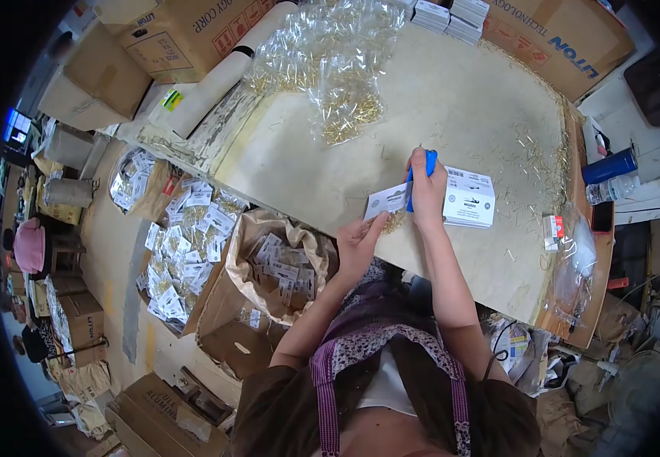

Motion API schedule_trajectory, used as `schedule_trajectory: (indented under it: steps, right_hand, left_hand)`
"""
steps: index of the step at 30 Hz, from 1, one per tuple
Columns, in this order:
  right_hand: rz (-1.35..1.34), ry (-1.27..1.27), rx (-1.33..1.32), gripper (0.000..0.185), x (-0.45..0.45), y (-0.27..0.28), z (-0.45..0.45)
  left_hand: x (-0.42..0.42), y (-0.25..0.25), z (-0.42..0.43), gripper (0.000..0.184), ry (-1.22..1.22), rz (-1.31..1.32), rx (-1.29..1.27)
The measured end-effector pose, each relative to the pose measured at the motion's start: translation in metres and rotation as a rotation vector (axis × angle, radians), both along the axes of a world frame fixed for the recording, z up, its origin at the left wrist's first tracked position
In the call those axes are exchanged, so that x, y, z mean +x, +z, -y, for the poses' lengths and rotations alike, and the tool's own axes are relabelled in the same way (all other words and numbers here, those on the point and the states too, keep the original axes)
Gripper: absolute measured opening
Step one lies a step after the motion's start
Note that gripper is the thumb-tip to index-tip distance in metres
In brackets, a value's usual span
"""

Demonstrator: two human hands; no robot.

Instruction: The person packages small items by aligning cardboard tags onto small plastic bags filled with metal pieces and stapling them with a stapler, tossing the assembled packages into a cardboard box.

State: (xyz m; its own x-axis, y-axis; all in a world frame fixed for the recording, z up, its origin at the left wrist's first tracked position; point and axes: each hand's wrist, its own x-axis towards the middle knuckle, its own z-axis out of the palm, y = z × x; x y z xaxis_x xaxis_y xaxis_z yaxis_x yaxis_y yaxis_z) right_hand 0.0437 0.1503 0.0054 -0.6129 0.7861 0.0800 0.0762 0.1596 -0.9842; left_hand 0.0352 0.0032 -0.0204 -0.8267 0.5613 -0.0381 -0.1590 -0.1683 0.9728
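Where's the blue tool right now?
In the head view, the blue tool is in the right hand, between the card in the left hand and the card stack.

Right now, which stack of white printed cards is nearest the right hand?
The white printed stack beside the right hand; the other white stacks sit at the far edge of the pale table.

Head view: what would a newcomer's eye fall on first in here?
Probably the bright blue tool in the right hand, beside the white card held by the left hand. The shiny heap of clear bags with gold-coloured pieces, towards the far side of the table, would compete with it. Left of the table, lower down, a mass of carded packets also stands out.
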Motion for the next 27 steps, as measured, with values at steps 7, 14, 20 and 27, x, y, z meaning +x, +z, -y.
schedule_trajectory:
  steps: [7, 14, 20, 27]
  right_hand:
    - [-0.247, 0.041, -0.059, 0.037, 0.006, 0.021, 0.033]
    - [-0.317, -0.049, -0.094, 0.038, 0.003, 0.014, 0.039]
    - [-0.268, 0.043, -0.091, 0.032, 0.005, 0.027, 0.041]
    - [0.067, -0.057, 0.113, 0.016, 0.057, 0.051, -0.001]
  left_hand:
    - [-0.005, -0.024, -0.012, 0.014, -0.034, -0.004, 0.040]
    - [0.005, -0.022, -0.017, 0.010, -0.081, -0.091, 0.055]
    - [-0.004, -0.004, -0.008, 0.011, -0.120, -0.016, 0.050]
    - [-0.113, 0.018, 0.048, 0.022, -0.147, -0.377, -0.518]
